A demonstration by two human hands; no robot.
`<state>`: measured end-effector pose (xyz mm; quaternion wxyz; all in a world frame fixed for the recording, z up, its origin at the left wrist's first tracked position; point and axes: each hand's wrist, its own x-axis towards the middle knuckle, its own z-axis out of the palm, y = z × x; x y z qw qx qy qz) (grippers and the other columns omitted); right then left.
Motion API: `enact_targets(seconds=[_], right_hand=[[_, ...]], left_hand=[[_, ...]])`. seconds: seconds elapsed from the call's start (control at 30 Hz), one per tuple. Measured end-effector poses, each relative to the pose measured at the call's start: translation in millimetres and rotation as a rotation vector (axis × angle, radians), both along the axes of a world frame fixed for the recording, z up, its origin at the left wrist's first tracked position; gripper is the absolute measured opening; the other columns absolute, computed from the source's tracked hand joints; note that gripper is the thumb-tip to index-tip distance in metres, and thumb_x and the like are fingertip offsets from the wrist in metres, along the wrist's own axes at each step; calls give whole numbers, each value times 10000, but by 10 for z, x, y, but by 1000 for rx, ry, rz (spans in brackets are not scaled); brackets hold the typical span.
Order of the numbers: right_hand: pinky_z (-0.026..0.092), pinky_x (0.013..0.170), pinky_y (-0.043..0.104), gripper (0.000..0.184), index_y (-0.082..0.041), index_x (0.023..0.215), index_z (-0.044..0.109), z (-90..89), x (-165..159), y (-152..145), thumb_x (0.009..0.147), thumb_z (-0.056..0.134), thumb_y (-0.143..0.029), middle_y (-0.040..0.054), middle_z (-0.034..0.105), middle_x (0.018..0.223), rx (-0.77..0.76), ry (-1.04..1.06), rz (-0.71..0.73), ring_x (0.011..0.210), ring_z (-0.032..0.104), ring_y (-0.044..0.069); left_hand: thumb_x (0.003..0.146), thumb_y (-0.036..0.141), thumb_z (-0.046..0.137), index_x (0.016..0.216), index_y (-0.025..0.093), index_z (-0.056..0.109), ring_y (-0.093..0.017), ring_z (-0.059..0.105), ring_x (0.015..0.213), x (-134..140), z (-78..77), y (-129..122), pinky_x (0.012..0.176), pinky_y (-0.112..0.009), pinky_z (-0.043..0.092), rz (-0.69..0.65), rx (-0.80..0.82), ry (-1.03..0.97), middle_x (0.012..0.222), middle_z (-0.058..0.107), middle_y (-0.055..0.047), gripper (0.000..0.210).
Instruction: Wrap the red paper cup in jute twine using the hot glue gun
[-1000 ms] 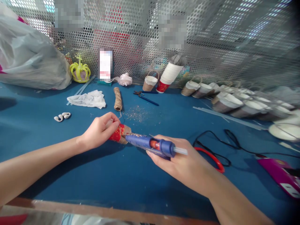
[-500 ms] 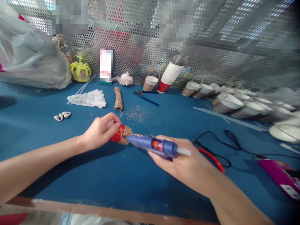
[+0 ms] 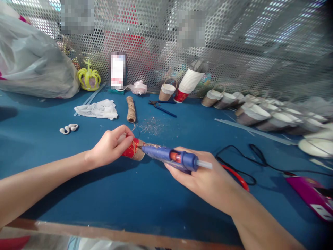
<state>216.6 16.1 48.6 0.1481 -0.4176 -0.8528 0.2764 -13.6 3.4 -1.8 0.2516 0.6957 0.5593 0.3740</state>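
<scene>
A grey perforated screen (image 3: 156, 21) stood behind the blue, brown-edged table (image 3: 109, 201). Mid-table, the fingers of the left hand (image 3: 111, 143) were closed on a sideways red cup (image 3: 128, 151) partly wound with twine (image 3: 139, 156); those of the right hand (image 3: 200, 173) curled round a blue glue gun (image 3: 157, 152), tip at the cup. Brown-wrapped cups (image 3: 248, 116) crowded the right.

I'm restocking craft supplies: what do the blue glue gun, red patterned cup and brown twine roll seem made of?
Blue pistol-shaped glue gun: probably hard plastic, smooth with a slight sheen on its rounded rear.
Red patterned cup: likely paper, since the yellowish pattern looks printed flat.
Brown cylindrical twine roll: perhaps jute or similar fibre, matt, with wound strands visible.
</scene>
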Motion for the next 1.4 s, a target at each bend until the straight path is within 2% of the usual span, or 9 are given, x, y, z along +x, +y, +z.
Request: enact_targets(seconds=[0.2,0.37,0.6,0.97,1.2,1.4], right_hand=[[387,481,219,177,-217,629,445,-12,13,-6,768,554,-242,-47,500,557,-19,1,-33,494,419,101],[380,448,227,215,-217,617,456,-37,53,60,785,543,-317,-32,481,550,-11,3,-74,488,424,110],[377,421,240,230,-219,602,451,-41,47,105,788,535,-325,-41,498,490,-75,28,-91,421,456,111],[335,380,239,257,-214,550,441,4,40,92,771,542,-295,-52,455,435,-119,40,-99,371,406,93],[357,409,249,117,-225,628,575,-12,93,87,738,559,-262,-18,542,529,-13,17,-46,478,489,132],[363,413,244,97,-228,674,597,3,83,69,746,532,-235,-15,547,538,35,7,-33,470,488,131]], left_hand=[[850,289,438,809,151,516,-68,398,463,-8,-18,-1,461,-171,350,-8,29,33,537,508,51,164],[856,262,441,819,151,508,-64,412,474,-16,-33,-6,459,-163,350,-65,85,14,572,520,44,135],[860,245,434,828,160,499,-57,361,437,-17,-36,-28,431,-161,319,-87,102,30,511,439,71,112],[853,196,436,832,155,491,-54,322,414,-15,-44,-34,428,-164,316,-133,185,53,470,407,88,71],[857,201,438,831,155,496,-55,348,431,-7,-25,-32,432,-162,324,-113,172,55,504,442,74,79],[858,201,446,823,151,501,-52,359,434,-4,-31,-30,433,-154,327,-105,173,51,513,462,68,82]])
